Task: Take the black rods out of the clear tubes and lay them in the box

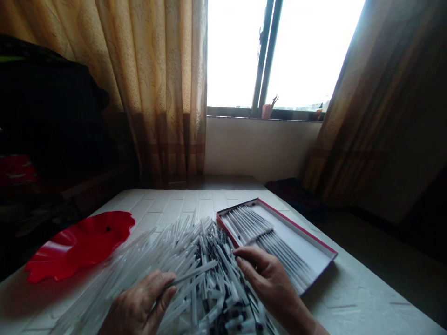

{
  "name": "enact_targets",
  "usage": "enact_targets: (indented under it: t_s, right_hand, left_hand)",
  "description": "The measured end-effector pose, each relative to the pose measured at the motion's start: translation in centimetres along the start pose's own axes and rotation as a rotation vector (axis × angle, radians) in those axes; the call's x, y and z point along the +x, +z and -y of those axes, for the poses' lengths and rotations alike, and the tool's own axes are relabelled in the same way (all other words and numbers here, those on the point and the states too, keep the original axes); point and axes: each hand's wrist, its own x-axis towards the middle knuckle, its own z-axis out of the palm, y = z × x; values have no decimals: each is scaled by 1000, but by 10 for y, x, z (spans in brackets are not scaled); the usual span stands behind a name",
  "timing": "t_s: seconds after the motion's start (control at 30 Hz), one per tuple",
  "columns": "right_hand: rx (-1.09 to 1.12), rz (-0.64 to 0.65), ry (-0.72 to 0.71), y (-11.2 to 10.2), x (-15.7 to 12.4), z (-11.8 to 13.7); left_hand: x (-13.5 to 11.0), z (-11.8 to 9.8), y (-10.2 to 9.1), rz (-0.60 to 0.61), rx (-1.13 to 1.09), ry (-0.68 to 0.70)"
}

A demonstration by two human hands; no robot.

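My left hand (143, 302) is closed in a pinch on a thin pen (195, 272), whose pale translucent end points right over the pile. My right hand (267, 274) is at the pile's right side, beside the box; its thumb and forefinger are pressed together, and what they hold, if anything, is too small to make out. Between and around both hands spreads a heap of clear plastic pen tubes (139, 258). Mixed in nearer the right hand are pen parts with dark and whitish pieces (223, 279). A shallow red-edged box (296, 228) holds two rows of slim pens (282, 253).
A red wavy-rimmed plate (80, 242) with a small dark item in it lies on the left of the white brick-patterned table (370, 302). Behind are curtains (164, 93) and a window with a pink cup (267, 111) on its sill. Dark furniture stands left.
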Motion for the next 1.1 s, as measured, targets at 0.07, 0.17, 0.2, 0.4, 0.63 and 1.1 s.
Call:
enact_targets:
  t_s: [0.07,0.17,0.2,0.4,0.63,1.1]
  right_hand:
    - [-233,49,-64,-5,0,0]
    - [-520,135,-85,-8,-2,-1]
    - [-595,156,-80,-8,-3,-2]
    - [-765,274,-16,-12,-3,-2]
    - [-281,236,-74,-8,-6,14]
    - [317,-151,200,-22,7,8]
  left_hand:
    - [-4,1,3,22,-9,-13]
    - [-6,0,5,47,-14,-5]
    - [-6,-1,5,48,-19,5]
    - [1,-6,1,71,-53,39]
    - [7,-10,-3,113,-108,53]
    - [-2,6,0,46,11,-85]
